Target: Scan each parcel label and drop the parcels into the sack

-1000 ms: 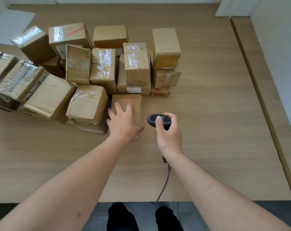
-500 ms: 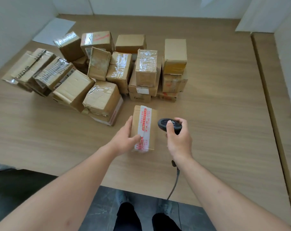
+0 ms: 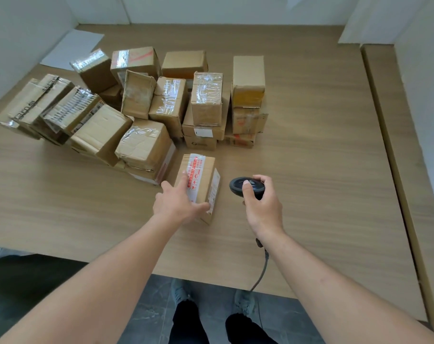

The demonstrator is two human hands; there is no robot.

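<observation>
The small parcel has been drawn clear of the heap since a second ago and turned, so that a face then plain brown now shows a strip of white tape with red print, and a white label lies on its side toward 3 o'clock; that probably means the scan comes next, with the drop into the sack after it, and no sack can be seen here. The parcel stands on the wooden table, alone, just at 5 o'clock of the pile of parcels and near the table's front edge. The left hand holds it, fingers laid straight along the 9 o'clock face and thumb hooked round the near corner. The right hand at 3 o'clock of the parcel, apart from it, has its fingers curled round a black scanner, thumb on top; a grey cable runs from it down over the table edge. The scanner head is rounded, smooth and slightly glossy. The parcels are boxy corrugated card, dull brown, with dented corners and creased flaps; many are wrapped in clear tape that wrinkles and catches the light. The table is pale wood grain, matt and flat. A white sheet lies flat at 11 o'clock behind the pile.
</observation>
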